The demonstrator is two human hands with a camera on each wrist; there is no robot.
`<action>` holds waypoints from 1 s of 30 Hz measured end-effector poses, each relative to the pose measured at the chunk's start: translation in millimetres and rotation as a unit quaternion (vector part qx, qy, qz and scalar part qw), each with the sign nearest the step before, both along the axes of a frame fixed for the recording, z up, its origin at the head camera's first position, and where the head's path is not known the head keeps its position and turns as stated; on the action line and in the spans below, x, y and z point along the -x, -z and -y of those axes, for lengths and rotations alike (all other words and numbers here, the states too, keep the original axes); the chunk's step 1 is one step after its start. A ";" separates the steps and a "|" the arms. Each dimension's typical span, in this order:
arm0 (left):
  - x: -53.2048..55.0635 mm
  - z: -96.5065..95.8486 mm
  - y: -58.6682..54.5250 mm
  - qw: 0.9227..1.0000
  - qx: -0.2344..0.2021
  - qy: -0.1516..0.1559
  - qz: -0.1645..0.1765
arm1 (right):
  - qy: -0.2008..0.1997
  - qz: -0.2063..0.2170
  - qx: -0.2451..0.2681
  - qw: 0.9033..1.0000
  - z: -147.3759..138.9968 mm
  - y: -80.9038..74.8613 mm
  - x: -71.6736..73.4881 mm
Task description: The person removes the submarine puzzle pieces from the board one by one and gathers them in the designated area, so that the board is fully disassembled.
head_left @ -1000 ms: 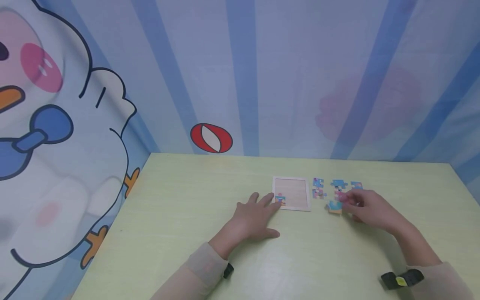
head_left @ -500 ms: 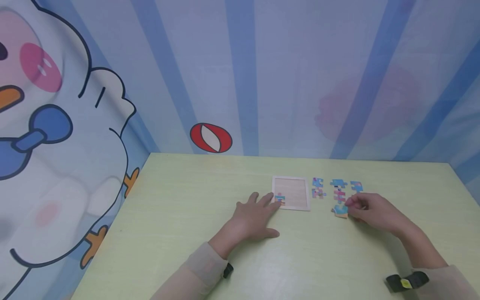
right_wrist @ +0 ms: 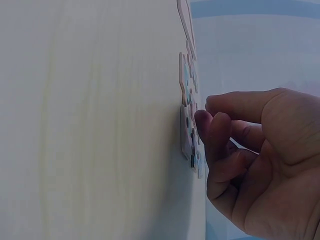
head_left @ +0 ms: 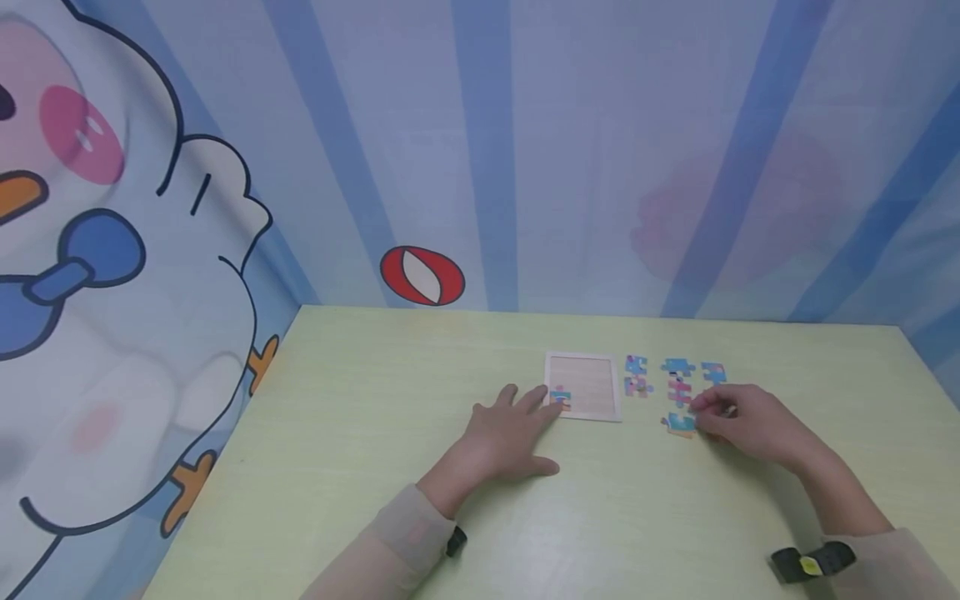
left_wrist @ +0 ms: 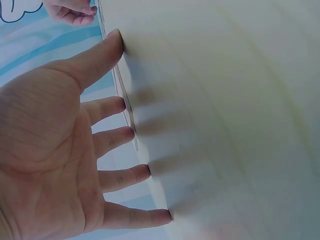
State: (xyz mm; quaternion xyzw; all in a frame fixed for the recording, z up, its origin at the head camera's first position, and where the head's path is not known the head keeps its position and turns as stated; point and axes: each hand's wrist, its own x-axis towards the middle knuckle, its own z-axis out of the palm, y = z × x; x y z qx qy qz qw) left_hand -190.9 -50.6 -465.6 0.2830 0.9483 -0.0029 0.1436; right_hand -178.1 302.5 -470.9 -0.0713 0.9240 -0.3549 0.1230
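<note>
My left hand (head_left: 513, 437) lies palm down with fingers spread, its fingertips at the lower left corner of a shallow square puzzle tray (head_left: 617, 392). One puzzle piece (head_left: 561, 395) sits inside that corner, partly behind a finger. In the left wrist view the fingertips of the left hand (left_wrist: 55, 150) press on the tabletop and tray edge. My right hand (head_left: 742, 421) has curled fingers, with thumb and forefinger at the right edge of a blue-and-orange puzzle piece (head_left: 679, 423). From the right wrist view, the right hand (right_wrist: 250, 155) is close over the pieces, its grip partly hidden.
Loose puzzle pieces lie right of the tray: two at its side (head_left: 636, 375), a blue one (head_left: 678, 366) above a pink one (head_left: 679, 390), and another blue piece (head_left: 713, 372) beyond the right hand. A printed cloth wall (head_left: 585, 167) rises behind the pale table (head_left: 375, 375).
My right hand has shifted a little to the right with the blue-and-orange piece, uncovering the pink and right-hand blue pieces. That piece has since turned slightly. My left hand has stayed put.
</note>
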 end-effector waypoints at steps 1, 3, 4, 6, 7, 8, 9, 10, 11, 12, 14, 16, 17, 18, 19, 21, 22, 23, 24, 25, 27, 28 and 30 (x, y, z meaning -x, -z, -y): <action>0.1 0.1 0.2 1.000 0.001 0.000 0.000 | 0.001 0.000 0.004 1.000 -0.2 -0.5 -0.1; 0.1 0.5 0.1 1.000 0.002 -0.001 0.000 | 0.001 -0.005 0.011 1.000 -0.2 -1.4 0.0; 0.1 0.6 0.0 1.000 0.002 -0.002 0.001 | 0.001 -0.006 0.015 1.000 0.0 -2.0 0.0; 0.0 0.9 0.0 1.000 0.002 -0.002 0.001 | 0.003 -0.009 0.017 1.000 1.0 -2.9 0.3; 0.0 0.9 0.1 1.000 0.002 -0.002 0.001 | 0.004 -0.011 0.017 1.000 1.8 -3.3 0.6; 0.0 0.9 0.2 1.000 0.003 -0.002 0.001 | 0.005 -0.013 0.018 1.000 2.8 -3.7 0.9; -0.1 0.9 0.4 1.000 0.002 -0.002 0.000 | 0.005 -0.014 0.018 1.000 4.0 -3.9 1.3; -0.1 0.9 0.6 1.000 0.002 -0.002 0.001 | 0.006 -0.014 0.019 1.000 5.4 -4.1 1.7; -0.3 1.0 0.7 1.000 0.002 -0.001 0.000 | 0.006 -0.017 0.020 1.000 7.1 -4.1 2.0; -0.4 1.2 0.9 1.000 0.002 0.000 -0.001 | 0.004 -0.019 0.022 1.000 9.0 -3.8 2.4; -1.0 2.2 1.1 1.000 -0.001 0.004 0.000 | 0.002 -0.025 0.024 0.999 13.1 -2.6 3.3; -2.0 4.2 1.2 1.000 -0.007 0.010 0.008 | -0.003 -0.032 0.021 0.999 18.7 -1.0 5.3; -2.3 5.6 1.4 1.000 -0.010 0.013 0.012 | -0.007 -0.037 0.019 0.999 22.0 -0.1 6.6; -2.5 6.9 1.5 1.000 -0.014 0.017 0.018 | -0.009 -0.040 0.015 0.999 25.3 0.8 8.1; -2.9 8.1 1.7 0.999 -0.018 0.020 0.024 | -0.011 -0.045 0.011 0.999 28.6 1.5 9.7; -3.2 9.9 2.0 0.999 -0.024 0.023 0.032 | -0.018 -0.048 0.011 0.999 35.4 2.4 13.0; -3.5 10.1 2.0 0.999 -0.026 0.025 0.034 | -0.020 -0.049 0.014 0.998 38.4 2.8 14.2; -3.8 10.2 1.8 0.999 -0.027 0.025 0.035 | -0.023 -0.052 0.015 0.998 41.2 3.0 15.4; -3.9 10.2 1.4 0.999 -0.027 0.026 0.035 | -0.026 -0.054 0.016 0.998 44.1 3.2 16.8; -4.1 10.2 1.4 0.999 -0.027 0.026 0.035 | -0.029 -0.054 0.021 0.998 47.1 3.1 18.4; -4.2 10.1 0.9 0.999 -0.025 0.025 0.035 | -0.036 -0.052 0.026 0.998 53.4 2.7 21.9; -4.1 10.0 0.9 0.999 -0.024 0.024 0.035 | -0.039 -0.052 0.028 0.998 56.8 2.1 23.7; -3.6 9.7 0.9 0.999 -0.023 0.023 0.036 | -0.044 -0.051 0.032 0.997 63.7 1.5 27.5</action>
